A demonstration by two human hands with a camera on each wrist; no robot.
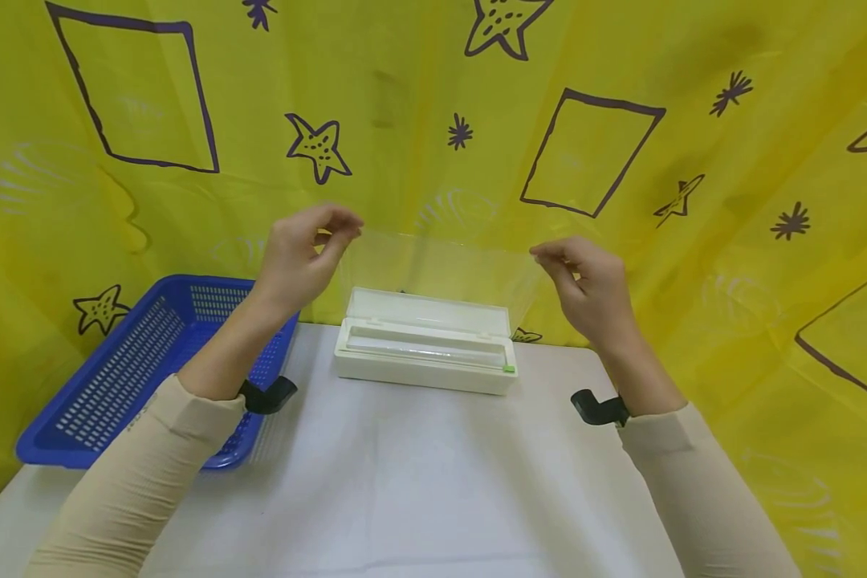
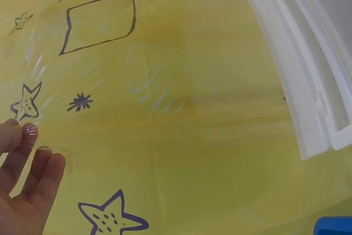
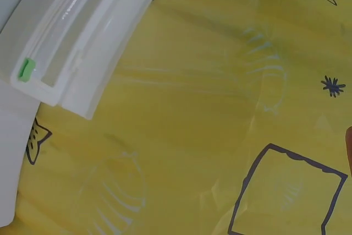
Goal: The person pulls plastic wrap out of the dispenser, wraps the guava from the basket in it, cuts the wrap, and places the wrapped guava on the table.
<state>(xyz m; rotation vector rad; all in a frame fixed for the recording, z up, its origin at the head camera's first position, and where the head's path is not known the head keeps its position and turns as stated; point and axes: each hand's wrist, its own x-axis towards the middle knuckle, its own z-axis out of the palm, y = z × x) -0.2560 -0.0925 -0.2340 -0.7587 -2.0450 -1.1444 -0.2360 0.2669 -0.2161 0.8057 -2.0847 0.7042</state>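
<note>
A sheet of clear cling film point(image 1: 441, 261) stretches in the air between both hands, above and behind the white dispenser box. My left hand point(image 1: 305, 250) pinches its left corner between thumb and fingers; in the left wrist view the film point(image 2: 41, 108) creases at the fingertips point(image 2: 31, 135). At the opposite corner, my right hand point(image 1: 588, 289) pinches the film with thumb and forefinger. Below them sits the cling film dispenser point(image 1: 419, 371), its lid point(image 1: 426, 309) raised and tipped back. A green slider point(image 1: 509, 369) is at the right end of its front edge.
To the left, a blue plastic basket point(image 1: 39, 437) stands on the white table point(image 1: 419, 490), partly behind my left forearm. A yellow curtain point(image 1: 397, 152) with dark stars and rectangles hangs behind the table. Dark camera mounts point(image 1: 598, 408) are strapped to both wrists.
</note>
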